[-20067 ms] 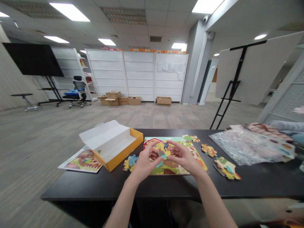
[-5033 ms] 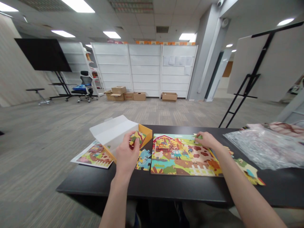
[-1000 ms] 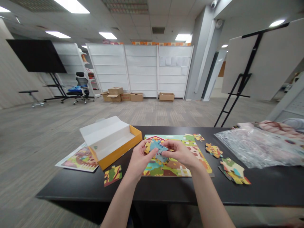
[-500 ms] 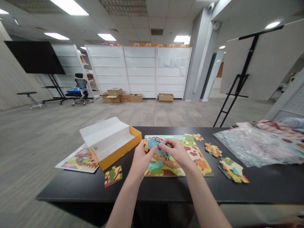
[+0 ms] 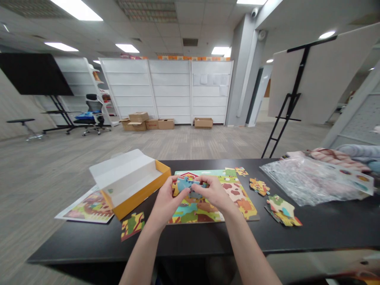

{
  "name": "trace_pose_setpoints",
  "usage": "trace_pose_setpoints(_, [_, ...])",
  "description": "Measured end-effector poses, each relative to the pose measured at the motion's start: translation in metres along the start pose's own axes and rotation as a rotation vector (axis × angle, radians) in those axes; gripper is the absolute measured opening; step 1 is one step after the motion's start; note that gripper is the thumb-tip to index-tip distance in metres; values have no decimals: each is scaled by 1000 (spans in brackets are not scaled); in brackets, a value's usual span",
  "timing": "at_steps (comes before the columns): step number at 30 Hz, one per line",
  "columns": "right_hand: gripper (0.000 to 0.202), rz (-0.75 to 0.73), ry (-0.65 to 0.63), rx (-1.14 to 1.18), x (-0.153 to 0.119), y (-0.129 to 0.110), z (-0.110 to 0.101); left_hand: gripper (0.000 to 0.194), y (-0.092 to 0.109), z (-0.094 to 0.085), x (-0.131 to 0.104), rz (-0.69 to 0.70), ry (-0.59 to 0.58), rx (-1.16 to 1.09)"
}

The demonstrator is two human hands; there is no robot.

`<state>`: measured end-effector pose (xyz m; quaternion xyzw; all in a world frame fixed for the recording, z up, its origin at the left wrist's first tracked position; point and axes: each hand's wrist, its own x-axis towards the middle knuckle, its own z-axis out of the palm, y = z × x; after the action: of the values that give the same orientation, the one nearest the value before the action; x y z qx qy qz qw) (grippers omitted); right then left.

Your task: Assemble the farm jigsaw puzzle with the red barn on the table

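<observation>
A colourful farm jigsaw board (image 5: 237, 196) lies flat on the black table (image 5: 326, 229). Both hands hover over its left part and pinch the same blue puzzle chunk (image 5: 185, 183). My left hand (image 5: 166, 202) grips the chunk's left side. My right hand (image 5: 212, 192) holds its right side with fingertips. The chunk is raised a little above the board. My hands hide the board's centre.
An open yellow box (image 5: 130, 184) with a white lid flap stands left of the board, over a printed picture sheet (image 5: 86, 208). Loose puzzle chunks lie at the front left (image 5: 132, 225) and to the right (image 5: 282, 209), (image 5: 259, 186). A crumpled clear plastic bag (image 5: 308, 182) sits far right.
Both hands stay on the blue chunk and have shifted slightly left and away over the board. The view has drifted a little, so everything sits further left in the picture.
</observation>
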<state>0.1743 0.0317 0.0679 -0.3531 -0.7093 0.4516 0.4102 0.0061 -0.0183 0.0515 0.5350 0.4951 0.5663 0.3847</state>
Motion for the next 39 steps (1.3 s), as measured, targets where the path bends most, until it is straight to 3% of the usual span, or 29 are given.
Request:
trace_pose_setpoints(4, [16,31,-54,-36,-1,-5,0,42,1,-2,-5,-14,-22,38])
trace_pose_setpoints(7, [21,28,-35,-12,-1,-8,-14,40,6,-5,-4,-25,-4,2])
trace_pose_setpoints(9, [29,45,64,6,-1,-6,-33,41,11,-8,1,-36,50,-73])
trace_pose_setpoints(12, [36,133,316,-26,-3,4,-69,44,15,-6,17,-53,127,-182])
trace_pose_setpoints(15, [35,175,467,-131,-7,18,-97,45,10,14,44,-57,97,-164])
trace_pose_setpoints(19, [27,163,518,-270,-10,28,-109,33,-7,63,88,-12,29,14])
trace_pose_setpoints(23, [17,152,351,-448,-11,34,-101,30,-18,92,123,30,61,42])
trace_pose_setpoints(26, [13,229,110,-578,-11,40,-94,32,-19,87,130,33,111,30])
trace_pose_setpoints(29, [18,307,-36,-698,-10,45,-86,35,-19,74,121,27,148,35])
trace_pose_setpoints(34, [25,357,-31,-816,-8,46,-74,37,-21,60,92,-33,206,5])
trace_pose_setpoints(39, [30,398,-71,-782,-10,36,-74,42,-12,53,75,-69,230,-85])
